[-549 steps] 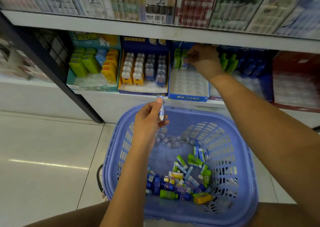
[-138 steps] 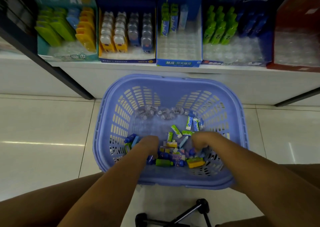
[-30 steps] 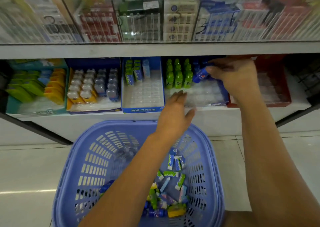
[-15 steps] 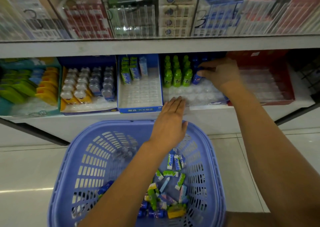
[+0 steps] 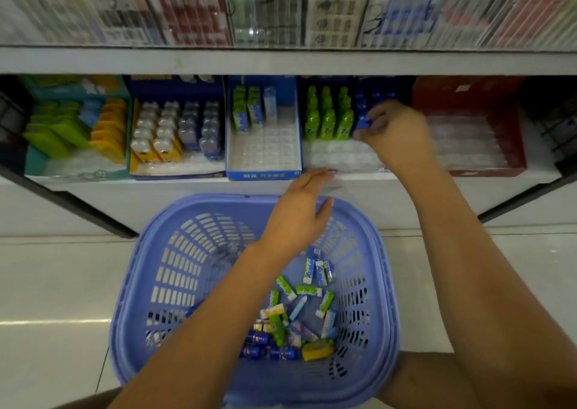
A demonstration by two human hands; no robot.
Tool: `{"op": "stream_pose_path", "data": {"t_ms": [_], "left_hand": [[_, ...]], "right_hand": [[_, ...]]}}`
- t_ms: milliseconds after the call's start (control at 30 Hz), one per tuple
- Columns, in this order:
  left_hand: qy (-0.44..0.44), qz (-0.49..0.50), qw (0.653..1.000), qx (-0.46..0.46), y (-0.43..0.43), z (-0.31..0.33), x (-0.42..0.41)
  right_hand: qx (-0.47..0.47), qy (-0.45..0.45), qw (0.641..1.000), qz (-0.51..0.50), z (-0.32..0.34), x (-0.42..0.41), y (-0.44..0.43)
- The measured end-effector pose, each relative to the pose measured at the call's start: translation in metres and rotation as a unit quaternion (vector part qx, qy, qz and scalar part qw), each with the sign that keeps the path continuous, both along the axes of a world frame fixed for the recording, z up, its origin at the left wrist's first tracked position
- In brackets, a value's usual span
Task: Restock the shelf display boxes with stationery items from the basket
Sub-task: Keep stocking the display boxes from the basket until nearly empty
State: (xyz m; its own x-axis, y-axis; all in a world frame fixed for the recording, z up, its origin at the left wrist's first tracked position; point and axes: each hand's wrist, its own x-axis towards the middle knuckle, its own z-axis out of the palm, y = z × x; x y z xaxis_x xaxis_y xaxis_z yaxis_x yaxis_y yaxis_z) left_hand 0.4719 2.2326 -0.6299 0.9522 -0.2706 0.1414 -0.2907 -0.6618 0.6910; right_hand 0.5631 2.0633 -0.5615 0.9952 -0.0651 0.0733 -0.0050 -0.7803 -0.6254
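Note:
A lilac plastic basket stands on the floor below the shelf, with several small green, blue and yellow stationery items in its bottom. My right hand reaches into the display box that holds green and blue bottle-shaped items and pinches a small blue bottle-shaped item next to the blue row. My left hand hovers with straight fingers over the basket's far rim, fingertips at the front edge of that box, holding nothing.
On the lower shelf stand more display boxes: a teal one at left, a blue one with yellow and grey items, a blue box with green sticks, and a red box at right. An upper shelf edge overhangs.
My right hand has lowered the blue item toward the tray beside the blue row. My left hand stays near the box's front edge. The camera view has dropped slightly.

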Motion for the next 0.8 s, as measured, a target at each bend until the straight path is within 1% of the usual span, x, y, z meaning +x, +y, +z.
{"op": "stream_pose_path", "data": {"t_ms": [33, 67, 100, 133, 167, 233, 267, 333, 367, 400, 433, 500, 567, 633, 700, 800], "left_hand": [[0.003, 0.019, 1.0, -0.015, 0.009, -0.009, -0.009], [0.026, 0.032, 0.999, -0.02, 0.019, -0.02, -0.017], [0.071, 0.037, 0.997, -0.01, 0.031, -0.033, -0.026], [0.129, 0.032, 0.991, 0.027, 0.043, -0.049, -0.034], [0.193, 0.02, 0.978, 0.083, 0.055, -0.066, -0.042], [0.321, -0.008, 0.928, 0.187, 0.08, -0.099, -0.062], [0.378, -0.02, 0.9, 0.215, 0.092, -0.114, -0.073], [0.445, -0.055, 0.857, 0.254, 0.109, -0.136, -0.094], [0.466, -0.071, 0.838, 0.274, 0.115, -0.142, -0.1], [0.484, -0.08, 0.822, 0.289, 0.12, -0.147, -0.105], [0.5, -0.083, 0.809, 0.297, 0.122, -0.148, -0.108], [0.514, -0.085, 0.803, 0.289, 0.124, -0.149, -0.109], [0.511, -0.083, 0.809, 0.278, 0.124, -0.15, -0.108], [0.503, -0.074, 0.817, 0.272, 0.123, -0.152, -0.108], [0.498, -0.056, 0.826, 0.257, 0.122, -0.155, -0.105], [0.472, -0.008, 0.862, 0.185, 0.116, -0.159, -0.096]], "right_hand": [[-0.024, 0.018, 0.999, 0.026, 0.001, -0.013, 0.009], [-0.045, 0.069, 0.994, 0.071, -0.002, -0.026, 0.021], [-0.075, 0.133, 0.98, 0.129, -0.009, -0.039, 0.035], [-0.115, 0.196, 0.956, 0.187, -0.021, -0.052, 0.05], [-0.152, 0.251, 0.927, 0.233, -0.037, -0.065, 0.066], [-0.209, 0.335, 0.873, 0.287, -0.082, -0.089, 0.087], [-0.237, 0.367, 0.849, 0.298, -0.108, -0.099, 0.091], [-0.287, 0.426, 0.802, 0.304, -0.16, -0.116, 0.09], [-0.306, 0.446, 0.787, 0.297, -0.181, -0.125, 0.088], [-0.311, 0.45, 0.788, 0.284, -0.201, -0.134, 0.085], [-0.308, 0.439, 0.8, 0.268, -0.216, -0.141, 0.08], [-0.32, 0.4, 0.817, 0.264, -0.241, -0.15, 0.074], [-0.363, 0.356, 0.815, 0.277, -0.256, -0.154, 0.073], [-0.391, 0.338, 0.812, 0.269, -0.265, -0.153, 0.077], [-0.39, 0.348, 0.813, 0.256, -0.269, -0.148, 0.081], [-0.365, 0.397, 0.808, 0.238, -0.259, -0.129, 0.086]]}}
